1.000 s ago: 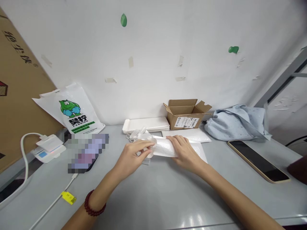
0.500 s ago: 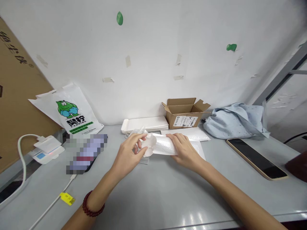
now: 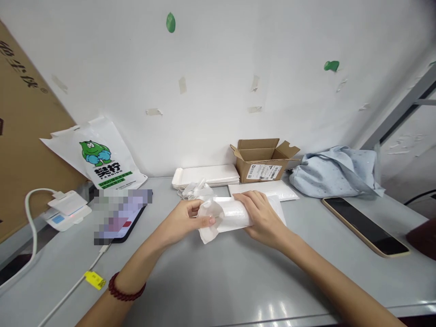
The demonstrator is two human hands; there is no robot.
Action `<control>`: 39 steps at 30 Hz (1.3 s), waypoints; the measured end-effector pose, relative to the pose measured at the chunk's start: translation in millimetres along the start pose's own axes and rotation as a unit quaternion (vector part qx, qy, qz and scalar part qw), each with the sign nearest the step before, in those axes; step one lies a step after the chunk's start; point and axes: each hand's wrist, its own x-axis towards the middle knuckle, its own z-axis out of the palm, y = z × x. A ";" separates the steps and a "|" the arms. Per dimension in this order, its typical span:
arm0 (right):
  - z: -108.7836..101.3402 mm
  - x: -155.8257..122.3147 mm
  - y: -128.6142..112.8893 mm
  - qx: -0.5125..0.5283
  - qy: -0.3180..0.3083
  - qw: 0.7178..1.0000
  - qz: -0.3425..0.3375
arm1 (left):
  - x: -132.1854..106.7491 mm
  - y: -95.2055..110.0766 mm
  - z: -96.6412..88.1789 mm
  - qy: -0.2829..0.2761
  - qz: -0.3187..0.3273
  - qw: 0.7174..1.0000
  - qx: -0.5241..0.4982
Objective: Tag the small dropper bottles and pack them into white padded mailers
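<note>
Both hands hold a white padded mailer [image 3: 231, 213] a little above the grey table [image 3: 218, 277]. My left hand [image 3: 185, 219] pinches the mailer's open left end, where its flap hangs down. My right hand [image 3: 262, 215] wraps round the mailer's right part, fingers over the top. A small clear-wrapped white item [image 3: 195, 190] lies just behind my left hand. More flat white mailers [image 3: 272, 190] lie under and behind the held one. What is inside the mailer is hidden.
A stack of white mailers [image 3: 207, 176] and an open cardboard box [image 3: 264, 160] stand by the wall. A pale blue cloth bag [image 3: 335, 171] and a phone [image 3: 366, 226] lie right. On the left are a printed bag [image 3: 98, 156], a tablet [image 3: 121, 218], a white charger [image 3: 66, 209] and its cable [image 3: 73, 290].
The mailer has been lifted slightly off the table. My left hand has shifted from the small item to the mailer's open end, and the flap now hangs down.
</note>
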 end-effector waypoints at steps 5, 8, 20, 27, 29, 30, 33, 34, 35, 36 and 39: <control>0.1 0.8 -5.2 0.003 0.002 1.000 -0.016 | 1.1 -0.6 8.4 0.064 -0.033 0.997 -0.022; 1.7 0.5 -7.5 -0.001 0.002 1.000 -0.025 | 2.6 -1.5 16.5 0.103 -0.037 0.994 -0.011; 12.2 -1.6 -22.6 -0.071 -0.010 0.994 -0.079 | 10.5 -22.5 40.9 0.122 0.007 0.989 -0.081; 16.4 -2.6 -20.5 -0.108 0.088 0.988 -0.061 | 2.9 -9.9 28.5 0.135 -0.082 0.968 -0.193; 14.1 -1.5 -20.4 -0.095 0.086 0.991 -0.044 | 2.2 -7.6 25.0 0.148 -0.073 0.964 -0.210; 12.4 -0.8 -20.2 -0.089 0.083 0.992 -0.036 | 2.1 -7.1 24.2 0.156 -0.061 0.961 -0.222; 7.7 0.9 -18.9 -0.088 0.070 0.993 -0.021 | 2.3 -6.9 25.1 0.190 -0.013 0.945 -0.264; 7.1 1.1 -18.6 -0.093 0.065 0.993 -0.016 | 2.1 -7.0 26.2 0.199 0.002 0.941 -0.274; 7.3 1.0 -18.4 -0.102 0.063 0.993 -0.011 | 1.8 -7.1 27.6 0.203 0.013 0.939 -0.277; 8.4 0.7 -18.4 -0.114 0.062 0.992 -0.004 | 1.3 -7.1 29.1 0.203 0.019 0.939 -0.275; 15.6 -1.4 -19.8 -0.158 0.054 0.986 0.024 | -0.6 -6.8 33.5 0.192 0.023 0.947 -0.257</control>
